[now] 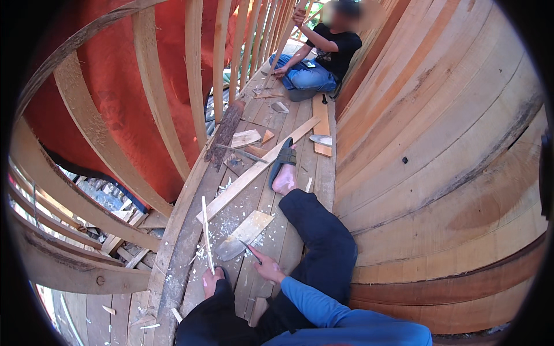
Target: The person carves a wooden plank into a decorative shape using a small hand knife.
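My right hand (267, 269), in a blue sleeve, is closed around a slim dark-handled tool (250, 250). Its exact kind is too small to tell. The tool's far end meets a flat grey patch (230, 248) at the near end of a short pale board (254, 225) lying on the planks. I cannot tell whether the grey is a blade or a spread paste. A thin wooden strip (206, 233) slants up from beside my left foot (211, 282). No part of my left hand shows.
Another person (332, 52) sits at the far end, holding an upright stick. A long batten (259, 170) crosses the plank floor (271, 202), with wood scraps and shavings around. Curved wooden ribs (161, 92) stand on the left; a planked wall (438, 173) rises on the right.
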{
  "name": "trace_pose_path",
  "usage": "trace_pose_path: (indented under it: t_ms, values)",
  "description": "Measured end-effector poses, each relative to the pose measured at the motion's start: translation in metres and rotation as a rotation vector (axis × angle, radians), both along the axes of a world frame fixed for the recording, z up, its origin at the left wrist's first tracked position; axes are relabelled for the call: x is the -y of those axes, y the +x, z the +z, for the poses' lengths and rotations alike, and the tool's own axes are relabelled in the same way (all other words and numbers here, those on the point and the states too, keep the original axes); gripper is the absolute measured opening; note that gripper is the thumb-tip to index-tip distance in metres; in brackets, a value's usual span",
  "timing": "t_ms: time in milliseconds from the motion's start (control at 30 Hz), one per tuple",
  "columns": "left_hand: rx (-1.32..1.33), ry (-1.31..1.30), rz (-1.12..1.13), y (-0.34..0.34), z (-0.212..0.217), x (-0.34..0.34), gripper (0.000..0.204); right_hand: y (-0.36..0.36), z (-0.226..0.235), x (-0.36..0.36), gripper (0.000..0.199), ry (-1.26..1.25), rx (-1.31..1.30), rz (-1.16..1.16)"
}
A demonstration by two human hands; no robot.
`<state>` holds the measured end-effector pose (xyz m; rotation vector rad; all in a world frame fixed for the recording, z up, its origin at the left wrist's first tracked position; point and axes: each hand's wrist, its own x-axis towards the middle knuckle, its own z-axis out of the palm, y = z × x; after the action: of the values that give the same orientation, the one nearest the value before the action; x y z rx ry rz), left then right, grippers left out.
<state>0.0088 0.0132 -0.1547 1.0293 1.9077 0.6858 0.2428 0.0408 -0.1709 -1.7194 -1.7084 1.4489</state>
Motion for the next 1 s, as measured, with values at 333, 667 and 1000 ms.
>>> trace_pose_path:
  t_ms: [333,667,1000]
  values:
    - [0.000,-0.020,0.008,0.006,0.004,-0.007,0.040,-0.012,0.021,0.012,0.075,-0.132,-0.077,-0.066]
    - [0.001,-0.035,0.012,0.002,0.005,0.003,0.040,-0.024,0.031,0.013,0.063,-0.146,-0.175,-0.048]
    - [0.015,-0.038,0.013,0.005,0.004,0.005,0.040,-0.025,0.031,0.017,0.059,-0.114,-0.193,-0.059]
